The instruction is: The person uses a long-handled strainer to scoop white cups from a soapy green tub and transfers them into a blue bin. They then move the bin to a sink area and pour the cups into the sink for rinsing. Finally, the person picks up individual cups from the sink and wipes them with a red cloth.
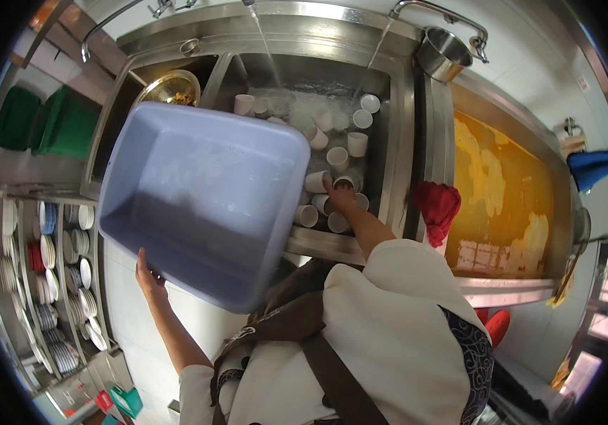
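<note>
A grey-blue plastic tub [203,186], with nothing in it but a wet sheen, lies over the left part of a stainless steel sink [397,122]. My left hand [151,276] grips the tub's near left edge, its fingers partly hidden by the wall. In the sink basin my right hand [342,195] reaches into the group of white cups, with its fingers at the mouth of one white cup [344,182]. Several more cups, such as an upright one [357,144] and one on its side [306,216], sit in the water. Two streams of water fall into the basin.
A gold-coloured bowl [190,79] with food scraps is behind the tub. A steel pot [443,53] stands at the sink's back right corner. Right of the sink are a red cloth [438,210] and a basin of orange liquid [500,202]. Shelves of plates [49,265] stand at left.
</note>
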Motion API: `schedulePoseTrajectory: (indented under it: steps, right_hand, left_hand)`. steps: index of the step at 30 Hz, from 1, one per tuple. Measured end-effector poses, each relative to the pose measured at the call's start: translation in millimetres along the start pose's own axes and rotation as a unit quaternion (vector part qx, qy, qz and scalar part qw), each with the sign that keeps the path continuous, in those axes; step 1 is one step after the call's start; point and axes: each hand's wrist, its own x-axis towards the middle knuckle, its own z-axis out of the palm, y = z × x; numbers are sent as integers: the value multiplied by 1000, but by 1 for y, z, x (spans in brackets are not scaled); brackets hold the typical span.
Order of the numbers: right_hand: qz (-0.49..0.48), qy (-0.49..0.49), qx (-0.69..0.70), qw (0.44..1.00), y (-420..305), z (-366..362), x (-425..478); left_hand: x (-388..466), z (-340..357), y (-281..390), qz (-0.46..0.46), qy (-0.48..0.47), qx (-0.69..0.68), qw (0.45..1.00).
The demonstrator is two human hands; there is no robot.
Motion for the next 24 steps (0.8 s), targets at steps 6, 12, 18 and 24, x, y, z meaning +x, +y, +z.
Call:
schedulePoseTrajectory:
  steps: [6,12,18,24]
  right_hand:
    - [9,-152,-55,987,26,29,25]
    - [7,-10,-89,996,21,39,22]
    - [99,83,126,984,26,50,48]
    - [111,107,744,650,38,-62,-13]
  left_hand:
    - [38,-5,4,6,-130,-17,991]
    - [54,-11,15,-34,-164,-18,986]
    - [46,22,33,-24,-164,-18,986]
    - [8,91,46,47,-164,-65,983]
